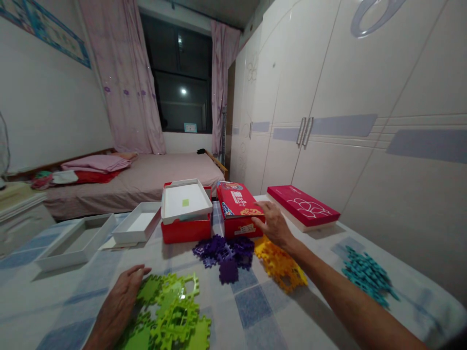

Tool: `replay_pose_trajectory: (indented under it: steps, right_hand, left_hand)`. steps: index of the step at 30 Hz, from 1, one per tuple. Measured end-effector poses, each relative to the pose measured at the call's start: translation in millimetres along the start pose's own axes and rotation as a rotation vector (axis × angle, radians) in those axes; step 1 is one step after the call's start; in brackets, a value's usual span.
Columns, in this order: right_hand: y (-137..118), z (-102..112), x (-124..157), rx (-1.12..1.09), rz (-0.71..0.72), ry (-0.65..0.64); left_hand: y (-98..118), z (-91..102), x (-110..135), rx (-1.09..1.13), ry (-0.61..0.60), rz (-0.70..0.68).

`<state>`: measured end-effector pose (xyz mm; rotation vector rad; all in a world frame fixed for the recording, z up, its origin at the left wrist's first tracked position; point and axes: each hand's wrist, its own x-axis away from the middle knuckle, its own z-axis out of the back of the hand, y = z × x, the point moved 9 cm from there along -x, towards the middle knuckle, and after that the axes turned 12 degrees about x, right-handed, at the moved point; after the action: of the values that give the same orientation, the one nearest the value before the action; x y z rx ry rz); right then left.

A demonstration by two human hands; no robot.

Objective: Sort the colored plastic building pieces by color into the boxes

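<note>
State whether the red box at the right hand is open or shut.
Shut, or nearly: the printed lid covers the red box beside the right hand. Whether fully closed, I cannot tell.

The red box (239, 206) looks like smooth, glossy printed cardboard. Nearer than it, the purple pieces (228, 271) and green pieces (171, 311) are shiny plastic. To its right, the wardrobe (324, 73) is glossy, with polished metal handles (301, 131); beneath it lies matt cloth (253, 307).
</note>
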<state>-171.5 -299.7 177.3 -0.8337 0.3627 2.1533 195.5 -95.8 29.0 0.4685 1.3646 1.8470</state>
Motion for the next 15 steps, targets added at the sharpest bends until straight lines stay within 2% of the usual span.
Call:
replay_pose_trajectory:
  steps: [3, 5, 7, 11, 15]
  right_hand:
    - [-43, -16, -17, 0.113, 0.129, -0.07]
    - [-54, -29, -25, 0.129, 0.15, -0.129]
    - [-54, -38, -30, 0.108, 0.125, -0.16]
    - [-29, -40, -35, 0.052, -0.05, -0.112]
    - [23, -36, -36, -0.042, -0.358, -0.031]
  left_hand:
    - [2, -0.5, 1, -0.002, -0.005, 0.012]
    - [1, -0.9, 0, 0.002, -0.006, 0.02]
    - [0, -1.4, -1, 0.009, -0.007, 0.016]
    - [0, -2.6, -2, 0.006, -0.015, 0.0]
    - [-1, -2.2, -2, -0.011, -0.015, -0.019]
